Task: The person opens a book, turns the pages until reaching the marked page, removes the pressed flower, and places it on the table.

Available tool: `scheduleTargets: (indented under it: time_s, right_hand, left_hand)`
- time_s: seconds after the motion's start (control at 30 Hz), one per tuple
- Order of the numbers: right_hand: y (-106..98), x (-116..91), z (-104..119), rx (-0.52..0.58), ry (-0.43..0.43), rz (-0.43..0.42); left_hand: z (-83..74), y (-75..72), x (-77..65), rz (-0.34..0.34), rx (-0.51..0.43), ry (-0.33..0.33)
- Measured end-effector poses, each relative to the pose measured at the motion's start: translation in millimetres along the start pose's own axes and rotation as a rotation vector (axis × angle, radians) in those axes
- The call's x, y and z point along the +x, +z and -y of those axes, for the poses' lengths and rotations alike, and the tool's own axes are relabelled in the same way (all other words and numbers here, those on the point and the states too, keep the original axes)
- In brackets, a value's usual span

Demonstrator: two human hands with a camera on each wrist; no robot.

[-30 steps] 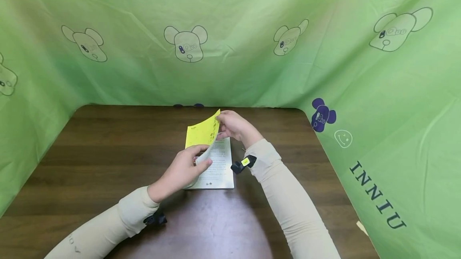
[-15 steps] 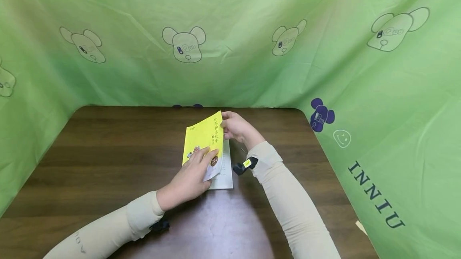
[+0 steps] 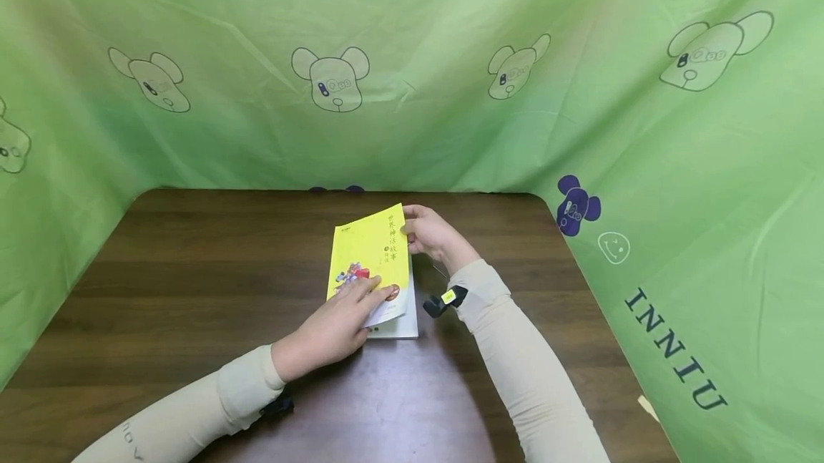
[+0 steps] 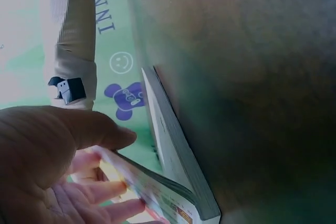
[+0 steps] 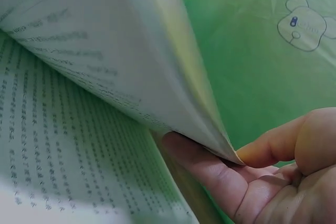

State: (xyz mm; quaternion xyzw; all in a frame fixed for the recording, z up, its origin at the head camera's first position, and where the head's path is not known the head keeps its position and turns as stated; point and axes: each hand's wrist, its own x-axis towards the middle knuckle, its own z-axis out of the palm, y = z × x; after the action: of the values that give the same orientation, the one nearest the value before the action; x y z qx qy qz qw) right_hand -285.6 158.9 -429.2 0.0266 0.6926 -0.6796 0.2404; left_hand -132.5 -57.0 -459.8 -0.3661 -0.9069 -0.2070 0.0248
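Note:
A paperback book [image 3: 370, 248] with a yellow cover lies on the wooden table, its cover and a batch of pages raised over the printed block beneath. My right hand [image 3: 433, 234] pinches the far right corner of this lifted part; in the right wrist view the corner sits between thumb [image 5: 202, 161] and finger [image 5: 273, 145]. Across the lower part of the cover rests my left hand [image 3: 331, 323], fingers extended. The left wrist view has those fingers [image 4: 105, 191] touching the cover's face, with the thumb [image 4: 113, 134] beside its lower edge. The left hand hides the cover's bottom left.
Brown wooden table [image 3: 212, 270] surrounds the book. A green curtain [image 3: 412, 134] with bear drawings encloses the back and sides. Each wrist wears a small black device [image 3: 445, 300]. A pale strip [image 3: 647, 407] shows near the table's right edge.
The cover and raised pages have swung right and down over the block, bringing the front cover face up. My left hand has moved onto the cover; my right has shifted slightly right.

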Motion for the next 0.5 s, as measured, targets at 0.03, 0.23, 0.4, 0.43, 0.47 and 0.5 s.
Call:
scheduleTargets:
  time_s: [0.03,0.23,0.4,0.43,0.47,0.5]
  right_hand:
    - [-0.8,0.3,-1.4,-0.001,0.000,-0.003]
    - [-6.9,2.9,-12.3,-0.006,0.005,-0.029]
    - [-11.8,5.5,-22.8,-0.007,0.020,-0.042]
    - [-12.7,5.8,-24.7,-0.008,0.025,-0.044]
    - [-13.4,6.1,-26.3,-0.011,0.029,-0.048]
    - [-14.1,6.4,-27.6,-0.015,0.033,-0.052]
  left_hand:
    - [0.1,0.4,-0.2,0.011,0.015,0.012]
    - [-0.1,3.8,-0.6,0.033,0.081,0.076]
    - [-0.5,9.2,-1.5,0.035,0.172,0.116]
    - [-0.9,10.2,-1.8,0.043,0.190,0.118]
    - [-1.3,11.3,-2.2,0.053,0.203,0.120]
    - [-1.9,12.2,-2.4,0.063,0.212,0.118]
